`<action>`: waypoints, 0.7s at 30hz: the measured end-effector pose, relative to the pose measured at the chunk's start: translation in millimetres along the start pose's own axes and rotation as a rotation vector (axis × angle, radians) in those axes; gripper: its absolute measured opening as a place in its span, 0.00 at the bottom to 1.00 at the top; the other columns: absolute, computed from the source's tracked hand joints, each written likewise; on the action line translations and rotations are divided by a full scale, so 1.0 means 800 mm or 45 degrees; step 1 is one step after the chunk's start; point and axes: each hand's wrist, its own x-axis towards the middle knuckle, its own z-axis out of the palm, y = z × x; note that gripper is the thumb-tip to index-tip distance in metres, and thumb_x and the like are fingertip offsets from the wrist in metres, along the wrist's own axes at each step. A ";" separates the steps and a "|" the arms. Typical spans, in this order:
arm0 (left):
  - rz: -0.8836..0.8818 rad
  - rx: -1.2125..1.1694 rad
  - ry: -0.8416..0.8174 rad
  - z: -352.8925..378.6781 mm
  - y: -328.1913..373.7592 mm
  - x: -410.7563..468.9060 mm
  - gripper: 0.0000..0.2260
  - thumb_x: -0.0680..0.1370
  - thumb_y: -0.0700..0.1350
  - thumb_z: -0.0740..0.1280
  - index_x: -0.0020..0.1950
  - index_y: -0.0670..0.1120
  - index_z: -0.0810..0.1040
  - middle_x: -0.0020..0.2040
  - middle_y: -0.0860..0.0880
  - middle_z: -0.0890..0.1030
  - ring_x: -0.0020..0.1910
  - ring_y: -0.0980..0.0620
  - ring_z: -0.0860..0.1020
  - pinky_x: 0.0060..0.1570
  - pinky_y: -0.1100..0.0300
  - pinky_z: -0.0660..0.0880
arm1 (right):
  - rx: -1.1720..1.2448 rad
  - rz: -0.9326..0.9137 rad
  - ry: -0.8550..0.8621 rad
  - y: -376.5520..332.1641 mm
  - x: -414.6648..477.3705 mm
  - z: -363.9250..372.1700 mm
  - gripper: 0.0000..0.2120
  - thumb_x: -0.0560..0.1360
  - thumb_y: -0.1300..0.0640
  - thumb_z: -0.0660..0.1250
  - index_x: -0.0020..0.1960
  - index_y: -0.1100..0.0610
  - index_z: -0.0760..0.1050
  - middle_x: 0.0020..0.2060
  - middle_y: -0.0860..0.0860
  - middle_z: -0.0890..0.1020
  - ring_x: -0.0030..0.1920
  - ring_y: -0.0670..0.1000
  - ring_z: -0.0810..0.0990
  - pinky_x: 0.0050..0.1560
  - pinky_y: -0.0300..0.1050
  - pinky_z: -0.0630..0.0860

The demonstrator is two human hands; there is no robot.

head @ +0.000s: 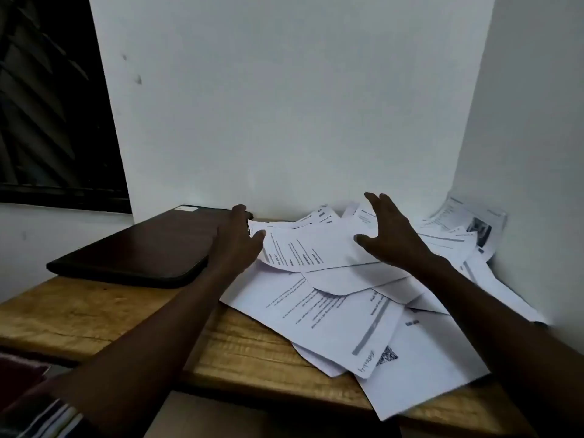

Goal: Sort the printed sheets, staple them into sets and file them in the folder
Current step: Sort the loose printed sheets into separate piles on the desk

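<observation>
The printed sheets (331, 311) are strewn beneath and between the hands, trailing past the right hand (390, 238) to the wall (521, 184). That hand, spread above them, and the left hand (235, 241), at their left edge, are kept unclenched, empty. The folder (136, 248) lies just left of the left hand.

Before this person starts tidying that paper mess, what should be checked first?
1. Hands free: ok; left hand and right hand are open, holding nothing.
2. Sheets sorted: not ok; they lie in a loose, overlapping pile.
3. Sheets safe on the table: not ok; some overhang its near edge.
4. Folder ready: ok; it lies closed left of the pile.
5. Stapler at hand: cannot tell; none in sight.
</observation>
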 end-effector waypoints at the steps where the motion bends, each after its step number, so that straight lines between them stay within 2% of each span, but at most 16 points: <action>1: 0.004 -0.045 0.028 0.008 -0.005 0.007 0.28 0.66 0.61 0.58 0.57 0.43 0.75 0.53 0.47 0.76 0.48 0.48 0.75 0.43 0.56 0.68 | -0.007 -0.002 -0.020 0.004 0.009 0.005 0.40 0.75 0.54 0.69 0.79 0.50 0.49 0.79 0.53 0.50 0.77 0.55 0.57 0.70 0.48 0.61; 3: -0.062 -0.120 0.056 0.017 0.001 0.013 0.26 0.68 0.60 0.62 0.57 0.43 0.75 0.57 0.46 0.77 0.53 0.44 0.77 0.48 0.53 0.73 | -0.036 0.010 -0.061 0.014 0.024 0.014 0.40 0.75 0.52 0.69 0.79 0.50 0.50 0.79 0.53 0.51 0.77 0.56 0.56 0.71 0.49 0.59; 5: -0.176 -0.238 0.074 0.026 0.011 0.017 0.24 0.72 0.54 0.68 0.65 0.44 0.72 0.63 0.47 0.76 0.61 0.44 0.75 0.59 0.47 0.74 | -0.014 0.025 -0.073 0.027 0.037 0.028 0.39 0.75 0.50 0.69 0.79 0.51 0.51 0.78 0.54 0.54 0.77 0.55 0.56 0.73 0.50 0.58; 6: -0.211 -0.275 0.093 0.030 0.016 0.020 0.24 0.74 0.52 0.69 0.67 0.44 0.71 0.65 0.47 0.75 0.63 0.44 0.74 0.61 0.45 0.73 | -0.004 0.029 -0.066 0.034 0.039 0.036 0.39 0.75 0.48 0.69 0.79 0.52 0.52 0.78 0.54 0.55 0.77 0.55 0.56 0.73 0.49 0.58; 9: -0.300 -0.331 0.190 0.046 0.025 0.035 0.21 0.76 0.48 0.69 0.67 0.45 0.70 0.66 0.46 0.76 0.65 0.44 0.74 0.61 0.48 0.73 | -0.034 0.009 -0.120 0.049 0.040 0.054 0.38 0.76 0.44 0.67 0.79 0.52 0.53 0.78 0.54 0.55 0.78 0.53 0.54 0.74 0.48 0.55; 12: -0.330 -0.509 0.323 0.056 0.035 0.041 0.16 0.75 0.46 0.70 0.61 0.48 0.72 0.63 0.44 0.77 0.62 0.44 0.75 0.61 0.47 0.74 | -0.070 -0.026 -0.166 0.056 0.037 0.063 0.38 0.76 0.41 0.66 0.79 0.50 0.53 0.79 0.53 0.54 0.78 0.53 0.55 0.74 0.48 0.55; 13: -0.357 -0.605 0.349 0.056 0.037 0.042 0.16 0.74 0.45 0.71 0.59 0.49 0.72 0.62 0.43 0.76 0.60 0.44 0.76 0.58 0.47 0.76 | -0.070 -0.036 -0.175 0.054 0.036 0.064 0.38 0.75 0.40 0.66 0.79 0.49 0.53 0.79 0.53 0.54 0.78 0.53 0.55 0.74 0.48 0.56; 16: -0.481 -1.007 0.326 0.050 0.041 0.045 0.19 0.73 0.37 0.73 0.58 0.50 0.71 0.64 0.40 0.71 0.55 0.43 0.79 0.38 0.52 0.83 | -0.087 -0.078 -0.206 0.052 0.034 0.065 0.41 0.72 0.35 0.65 0.78 0.47 0.52 0.79 0.50 0.54 0.77 0.51 0.56 0.75 0.50 0.57; 18: -0.525 -1.151 0.263 0.045 0.036 0.043 0.21 0.72 0.36 0.73 0.59 0.50 0.69 0.65 0.39 0.69 0.58 0.43 0.78 0.35 0.54 0.83 | -0.106 -0.121 -0.235 0.046 0.029 0.067 0.44 0.69 0.30 0.65 0.78 0.45 0.52 0.79 0.48 0.55 0.77 0.50 0.56 0.75 0.53 0.57; 21: -0.626 -1.352 0.040 0.047 0.032 0.034 0.29 0.71 0.43 0.76 0.67 0.42 0.68 0.67 0.37 0.72 0.58 0.41 0.79 0.34 0.53 0.82 | -0.114 -0.134 -0.318 0.038 0.021 0.073 0.46 0.68 0.29 0.65 0.78 0.43 0.50 0.79 0.47 0.52 0.78 0.49 0.54 0.76 0.54 0.55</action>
